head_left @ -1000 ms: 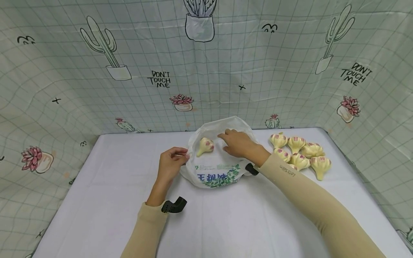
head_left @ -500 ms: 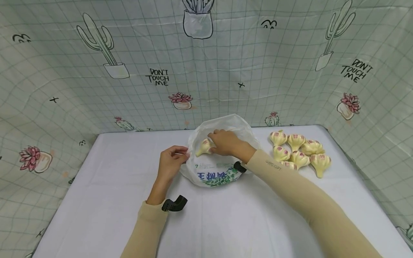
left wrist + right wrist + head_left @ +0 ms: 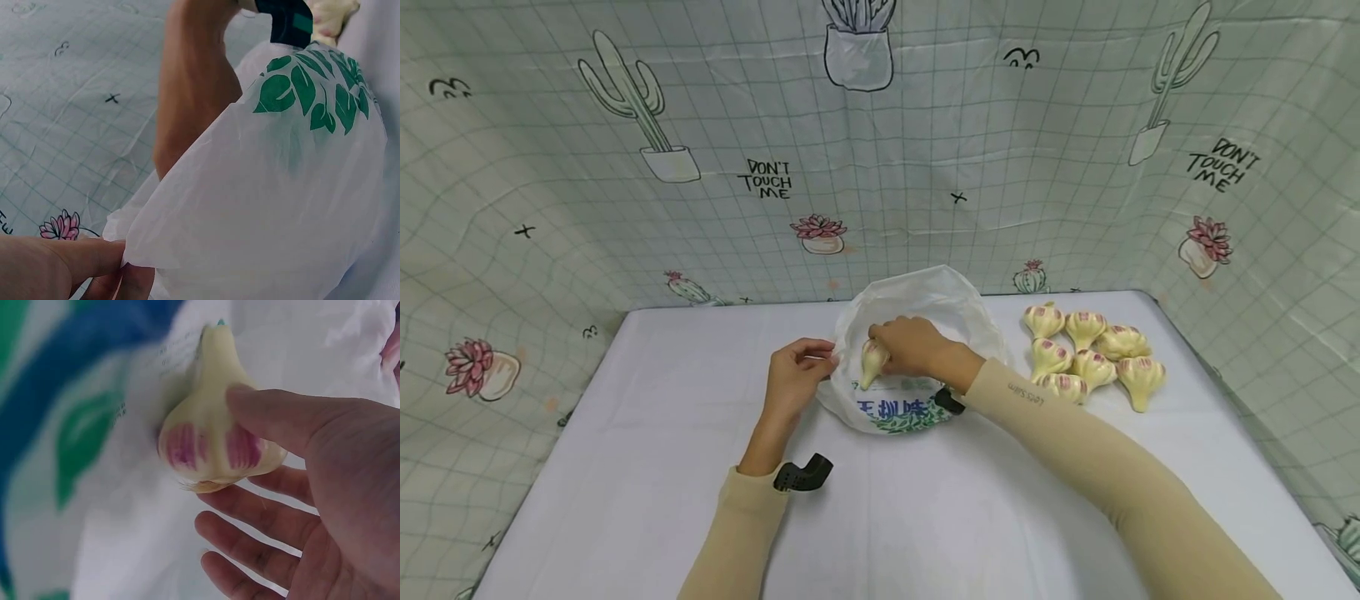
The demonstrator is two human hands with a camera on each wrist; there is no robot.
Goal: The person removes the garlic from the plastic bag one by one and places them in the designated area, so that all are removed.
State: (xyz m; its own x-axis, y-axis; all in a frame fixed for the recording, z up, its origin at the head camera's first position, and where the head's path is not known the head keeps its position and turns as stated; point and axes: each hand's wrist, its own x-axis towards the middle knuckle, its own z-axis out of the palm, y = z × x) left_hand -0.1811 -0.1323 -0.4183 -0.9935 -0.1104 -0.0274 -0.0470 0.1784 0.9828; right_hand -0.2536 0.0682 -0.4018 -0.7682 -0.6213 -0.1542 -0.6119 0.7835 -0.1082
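Observation:
A white plastic bag (image 3: 917,292) with blue lettering and green leaves lies on the table, its mouth spread open. At its left rim my left hand (image 3: 795,379) pinches the plastic between thumb and fingers; the left wrist view shows this hand (image 3: 75,265) at the bag's edge. Inside the bag, my right hand (image 3: 913,346) grips a garlic bulb (image 3: 872,362). In the right wrist view the thumb lies on top of the pale garlic bulb (image 3: 215,425) with purple streaks, and fingers reach under it. Part of the bulb is hidden behind the hand in the head view.
Several more garlic bulbs (image 3: 1093,367) lie grouped on the table right of the bag, beside the right forearm. A white cloth covers the table (image 3: 700,400). Behind it hangs a patterned curtain (image 3: 910,142) close to the back edge.
My right hand has moved left and down inside the bag and taken hold of the garlic bulb, which has shifted slightly toward me and turned. The left hand stays at the bag's rim.

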